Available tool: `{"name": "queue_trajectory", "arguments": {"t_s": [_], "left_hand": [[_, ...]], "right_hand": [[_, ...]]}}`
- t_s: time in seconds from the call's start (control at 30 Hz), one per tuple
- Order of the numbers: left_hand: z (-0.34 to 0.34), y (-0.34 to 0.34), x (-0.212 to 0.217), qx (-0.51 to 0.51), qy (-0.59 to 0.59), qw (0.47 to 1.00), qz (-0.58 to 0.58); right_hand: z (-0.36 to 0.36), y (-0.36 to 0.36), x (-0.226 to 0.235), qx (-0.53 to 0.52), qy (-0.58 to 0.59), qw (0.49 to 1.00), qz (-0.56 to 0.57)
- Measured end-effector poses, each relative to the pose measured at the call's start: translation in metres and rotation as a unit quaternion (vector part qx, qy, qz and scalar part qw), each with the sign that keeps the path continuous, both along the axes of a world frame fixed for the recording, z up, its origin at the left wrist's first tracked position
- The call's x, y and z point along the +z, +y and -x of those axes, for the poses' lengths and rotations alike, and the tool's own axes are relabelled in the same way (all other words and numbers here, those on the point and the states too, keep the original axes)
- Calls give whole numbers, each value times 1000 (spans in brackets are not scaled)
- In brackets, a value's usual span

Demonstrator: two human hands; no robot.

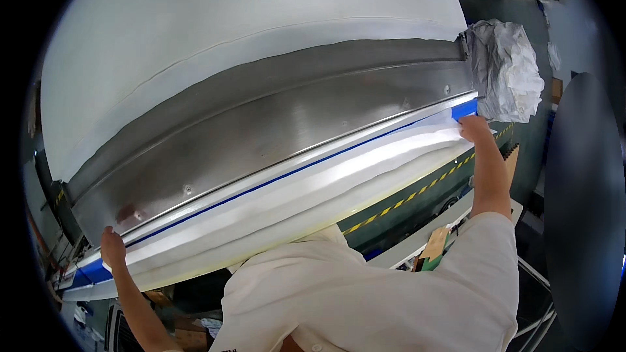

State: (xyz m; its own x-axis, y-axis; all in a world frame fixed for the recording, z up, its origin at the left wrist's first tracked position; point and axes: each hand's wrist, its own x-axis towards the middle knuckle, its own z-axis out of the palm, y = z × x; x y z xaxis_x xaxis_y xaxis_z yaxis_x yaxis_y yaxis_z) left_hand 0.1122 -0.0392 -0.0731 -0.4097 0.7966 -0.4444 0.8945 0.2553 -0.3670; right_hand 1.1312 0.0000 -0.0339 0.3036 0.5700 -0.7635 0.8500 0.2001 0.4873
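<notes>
My left hand (113, 248) and my right hand (474, 128) are spread wide apart, at opposite ends of a long white fabric sheet (326, 164). Each hand is closed on an end of this sheet, which lies stretched between them with soft lengthwise folds. Just beyond its far edge runs a thin blue strip (287, 175) beside a pale rail. Wider blue patches show near both hands, one (464, 109) by the right and one (91, 272) by the left. Behind the rail lies a long, brushed metal surface (287, 114).
A large white cloth (261, 0) covers the area beyond the metal. Crumpled grey-white sheeting (505, 68) hangs at the far right end. Yellow-black floor tape (411, 197) runs below the near edge. A bench with wooden pieces (435, 243) stands near my right arm.
</notes>
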Motion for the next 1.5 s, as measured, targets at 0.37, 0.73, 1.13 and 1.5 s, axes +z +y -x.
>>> {"name": "queue_trajectory", "arguments": {"t_s": [0.37, 0.73, 1.13, 1.5], "left_hand": [[67, 3, -42, -29, 1, 992, -122], [1, 94, -57, -46, -47, 913, -403], [-21, 93, -60, 14, -145, 860, -489], [-17, 94, -60, 40, -182, 855, -484]], "right_hand": [[53, 19, -25, -80, 4, 984, -161], [430, 123, -26, 30, 428, 869, -247], [895, 236, -18, 200, 687, 683, -147], [1015, 282, -52, 164, 672, 702, -166]]}}
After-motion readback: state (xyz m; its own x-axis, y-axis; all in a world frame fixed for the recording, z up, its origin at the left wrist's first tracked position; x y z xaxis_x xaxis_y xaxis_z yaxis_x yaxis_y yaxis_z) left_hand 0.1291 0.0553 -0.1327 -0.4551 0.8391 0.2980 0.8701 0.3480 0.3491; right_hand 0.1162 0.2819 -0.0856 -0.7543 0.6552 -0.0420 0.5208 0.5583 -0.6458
